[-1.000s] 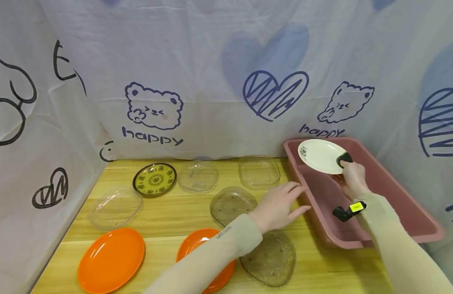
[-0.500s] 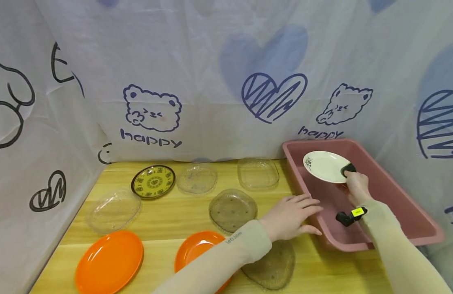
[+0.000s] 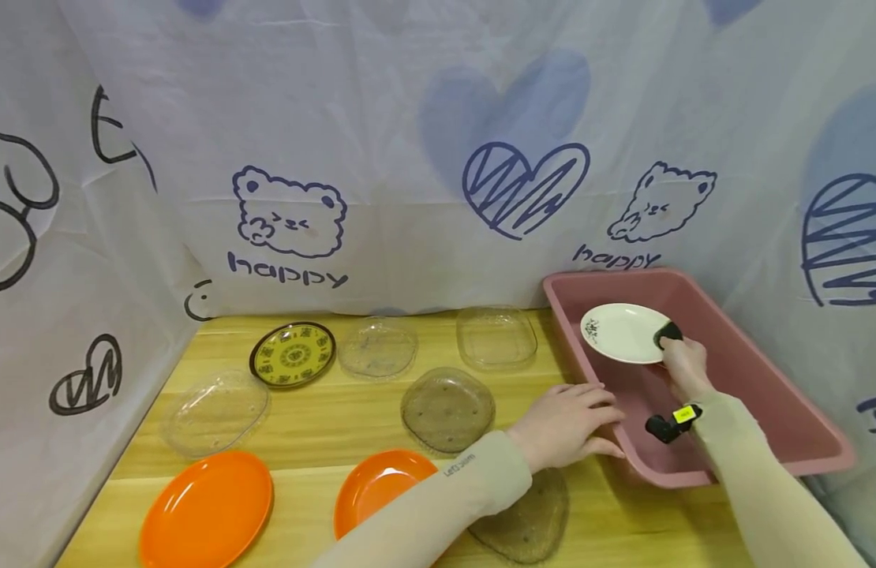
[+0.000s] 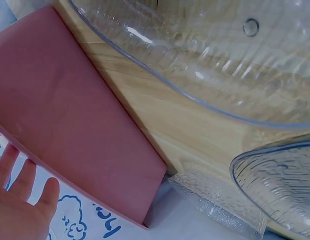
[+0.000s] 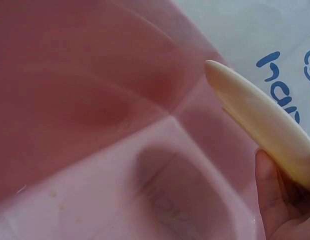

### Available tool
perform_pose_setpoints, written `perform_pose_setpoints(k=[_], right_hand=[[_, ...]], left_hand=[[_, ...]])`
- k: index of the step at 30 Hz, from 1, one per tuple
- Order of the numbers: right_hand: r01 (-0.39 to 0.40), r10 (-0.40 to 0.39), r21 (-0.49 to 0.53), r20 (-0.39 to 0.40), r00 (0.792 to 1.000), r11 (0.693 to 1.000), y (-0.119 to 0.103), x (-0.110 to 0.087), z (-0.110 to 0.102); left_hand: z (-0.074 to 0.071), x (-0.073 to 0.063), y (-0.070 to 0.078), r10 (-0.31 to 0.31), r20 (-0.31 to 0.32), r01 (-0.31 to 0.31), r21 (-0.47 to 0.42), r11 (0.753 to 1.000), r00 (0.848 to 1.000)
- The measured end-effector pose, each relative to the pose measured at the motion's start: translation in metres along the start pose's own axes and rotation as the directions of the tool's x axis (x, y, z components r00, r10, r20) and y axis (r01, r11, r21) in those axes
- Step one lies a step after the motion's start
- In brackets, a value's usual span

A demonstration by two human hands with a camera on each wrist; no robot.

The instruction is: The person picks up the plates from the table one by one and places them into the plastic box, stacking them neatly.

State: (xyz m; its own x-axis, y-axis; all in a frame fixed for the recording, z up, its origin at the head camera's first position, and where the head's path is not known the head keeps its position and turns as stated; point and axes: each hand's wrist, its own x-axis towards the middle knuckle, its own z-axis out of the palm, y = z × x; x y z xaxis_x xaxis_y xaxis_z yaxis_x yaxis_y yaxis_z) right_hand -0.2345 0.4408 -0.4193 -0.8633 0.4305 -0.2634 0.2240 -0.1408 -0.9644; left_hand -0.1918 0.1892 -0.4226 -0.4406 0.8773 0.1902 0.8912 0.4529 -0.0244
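Observation:
A white oval plate (image 3: 615, 335) with a small floral print is in my right hand (image 3: 685, 369), which pinches its edge beside a dark patch. In the head view the plate overlaps the inside of the pink tub (image 3: 739, 386); the right wrist view has the plate (image 5: 260, 112) tilted, above the tub's floor, with a shadow below. My left hand (image 3: 569, 426) rests at the tub's left rim with its fingers extended. In the left wrist view those fingers (image 4: 24, 180) reach the rim, their tips partly hidden behind it.
Left of the tub, two orange plates (image 3: 207, 509) and a yellow patterned plate (image 3: 293, 355) lie on the wooden table (image 3: 324, 418). Clear plates (image 3: 496, 339) and smoky plates (image 3: 447, 410) lie among them; my left forearm covers parts of some. A printed curtain (image 3: 395, 158) hangs behind.
My right hand has lowered the white plate toward the tub. My left hand has moved right and down from beside the tub onto its rim.

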Motion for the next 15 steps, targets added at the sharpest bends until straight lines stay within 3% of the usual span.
perform_pose_setpoints(k=[6,15], right_hand=[[0.03,-0.028,-0.066,0.022,0.999,0.997,0.0039,0.0027,0.0064],[0.021,-0.015,-0.14,0.046,0.999,0.99,0.0093,0.0066,0.0079]], left_hand=[[0.0031,-0.0024,-0.0042,-0.003,-0.054,0.004,0.016,1.0,0.999],[0.0039,-0.0089,-0.0094,0.027,-0.085,-0.033,-0.063,0.997,0.996]])
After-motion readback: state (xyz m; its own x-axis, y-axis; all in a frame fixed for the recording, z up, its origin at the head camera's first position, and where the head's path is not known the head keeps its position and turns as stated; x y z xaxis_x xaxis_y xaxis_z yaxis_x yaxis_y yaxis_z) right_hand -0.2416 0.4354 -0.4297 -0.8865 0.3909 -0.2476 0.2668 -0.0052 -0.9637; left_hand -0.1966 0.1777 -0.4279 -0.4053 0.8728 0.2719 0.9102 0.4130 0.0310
